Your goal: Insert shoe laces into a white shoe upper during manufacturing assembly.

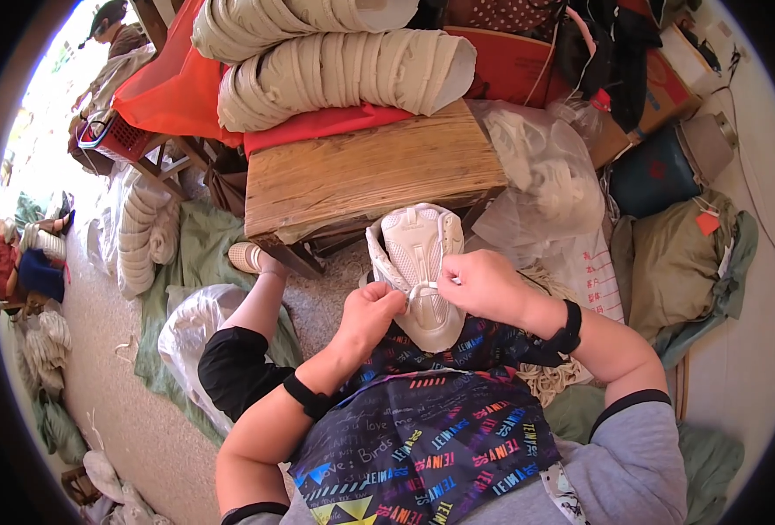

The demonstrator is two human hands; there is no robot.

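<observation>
A cream-white shoe upper [417, 238] rests against my lap, its toe toward me and its tongue pointing away. Across its throat runs a white shoelace [423, 288]. My left hand [372, 313] is closed in a pinch at the left side of the lacing, with the lace end at its fingertips mostly hidden. On the other side my right hand [485, 285] pinches the lace between thumb and finger. A dark patterned apron [431, 429] lies under the upper and covers my lap.
Just ahead stands a wooden bench [361, 175] with long nested stacks of cream shoe uppers [344, 74] on red cloth. Clear plastic bags with uppers [541, 171] lie to its right. A loose bundle of laces [549, 385] is by my right side. Another person [112, 31] is far left.
</observation>
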